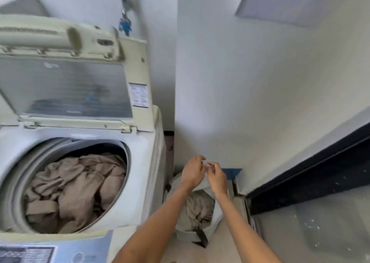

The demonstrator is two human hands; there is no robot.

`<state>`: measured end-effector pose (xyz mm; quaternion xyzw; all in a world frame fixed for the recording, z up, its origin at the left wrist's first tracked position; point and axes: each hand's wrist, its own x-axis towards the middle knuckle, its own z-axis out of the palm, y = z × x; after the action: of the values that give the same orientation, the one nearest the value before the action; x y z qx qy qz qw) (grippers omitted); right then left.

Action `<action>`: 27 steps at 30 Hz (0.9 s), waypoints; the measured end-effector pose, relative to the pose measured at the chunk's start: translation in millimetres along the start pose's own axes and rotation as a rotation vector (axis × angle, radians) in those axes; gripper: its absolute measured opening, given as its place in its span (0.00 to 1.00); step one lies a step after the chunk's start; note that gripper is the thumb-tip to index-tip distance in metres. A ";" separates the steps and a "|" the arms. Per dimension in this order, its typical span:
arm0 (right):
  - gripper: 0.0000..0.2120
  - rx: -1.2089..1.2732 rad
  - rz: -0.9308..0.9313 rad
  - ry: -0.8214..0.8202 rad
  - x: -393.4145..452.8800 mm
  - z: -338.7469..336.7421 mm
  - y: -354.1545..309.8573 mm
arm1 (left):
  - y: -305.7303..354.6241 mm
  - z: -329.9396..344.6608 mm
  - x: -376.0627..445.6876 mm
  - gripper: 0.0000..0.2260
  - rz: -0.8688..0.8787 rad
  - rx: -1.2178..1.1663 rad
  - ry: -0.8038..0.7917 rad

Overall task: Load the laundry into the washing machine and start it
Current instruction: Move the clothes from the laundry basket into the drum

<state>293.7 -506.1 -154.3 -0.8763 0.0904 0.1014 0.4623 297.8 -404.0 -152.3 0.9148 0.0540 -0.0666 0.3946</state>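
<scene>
Left hand [192, 172] and right hand [217, 177] hover together, fingers curled but empty, above the pale fabric laundry bag [217, 220]. Beige crumpled cloth remaining [197, 208] lies below them; beige load [74, 188] fills the cream top-loading washer's drum [18, 182] to their left. Risk: drum looks nearly full, so overstuffing could spill cloth over the rim.

Two bare forearms, no sleeves, bare hands, left [193, 171], right [217, 177]

Washer [140, 162]: standing left of both hands [204, 174]
Laundry [74, 190]: lying in its drum
Bag [200, 208]: sitting beneath the hands
</scene>
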 end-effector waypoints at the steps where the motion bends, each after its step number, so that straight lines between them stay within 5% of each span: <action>1: 0.11 -0.014 0.032 -0.023 2.6 1.3 20.0 | -10.4 20.5 3.7 0.13 -0.056 0.016 -0.037; 12: 0.12 -0.107 0.439 -0.312 58.7 140.5 284.8 | -213.2 232.1 22.5 0.15 -0.643 -0.001 -0.279; 18: 0.20 -0.379 0.444 -0.444 114.1 238.6 414.6 | -300.7 327.1 74.9 0.16 -0.587 -0.029 -0.307; 22: 0.26 -0.608 0.308 -0.292 140.1 277.3 468.2 | -335.8 365.5 89.7 0.21 -0.569 0.034 -0.344; 27: 0.16 -0.580 0.287 -0.210 150.4 292.1 510.6 | -369.8 374.1 82.9 0.16 -0.566 0.082 -0.328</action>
<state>282.4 -557.8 -759.2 -0.9343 0.1322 0.2768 0.1816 293.9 -420.5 -684.5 0.8557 0.2389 -0.3223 0.3269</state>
